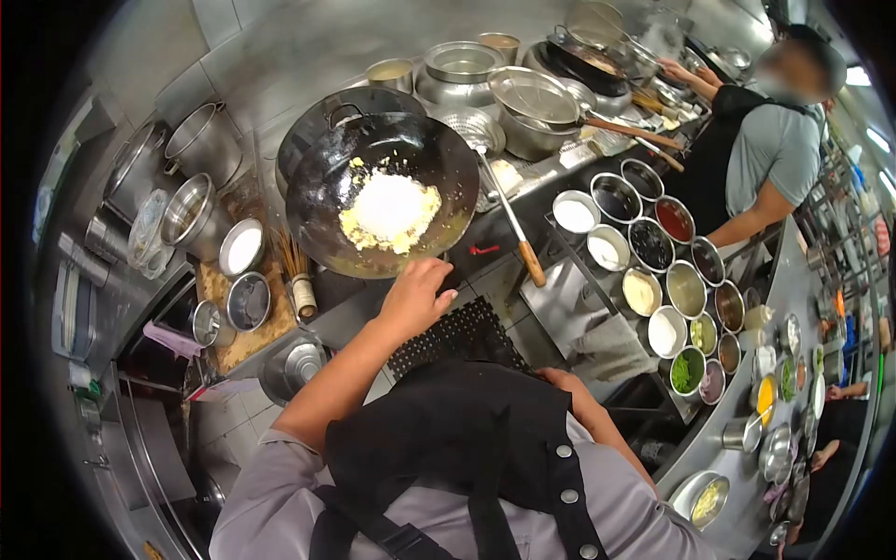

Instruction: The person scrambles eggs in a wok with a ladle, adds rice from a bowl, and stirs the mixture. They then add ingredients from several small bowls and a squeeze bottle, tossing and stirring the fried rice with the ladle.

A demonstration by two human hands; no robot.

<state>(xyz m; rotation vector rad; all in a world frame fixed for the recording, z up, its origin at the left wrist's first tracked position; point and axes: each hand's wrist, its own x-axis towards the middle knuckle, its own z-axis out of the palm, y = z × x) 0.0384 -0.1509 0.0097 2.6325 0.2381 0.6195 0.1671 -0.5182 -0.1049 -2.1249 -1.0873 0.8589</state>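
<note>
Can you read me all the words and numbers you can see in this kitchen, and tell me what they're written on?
None: I can't read any word, number, label or sign here.
Wok: no readable writing.
Black apron: no readable writing.
Clear plastic bag: too blurred to tell if anything is printed on it.
Metal bowl of chopped greens: no readable label.

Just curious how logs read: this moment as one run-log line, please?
Left hand: at near rim of wok | Wok: white and yellow food inside | Right hand: beside apron, partly hidden
</note>
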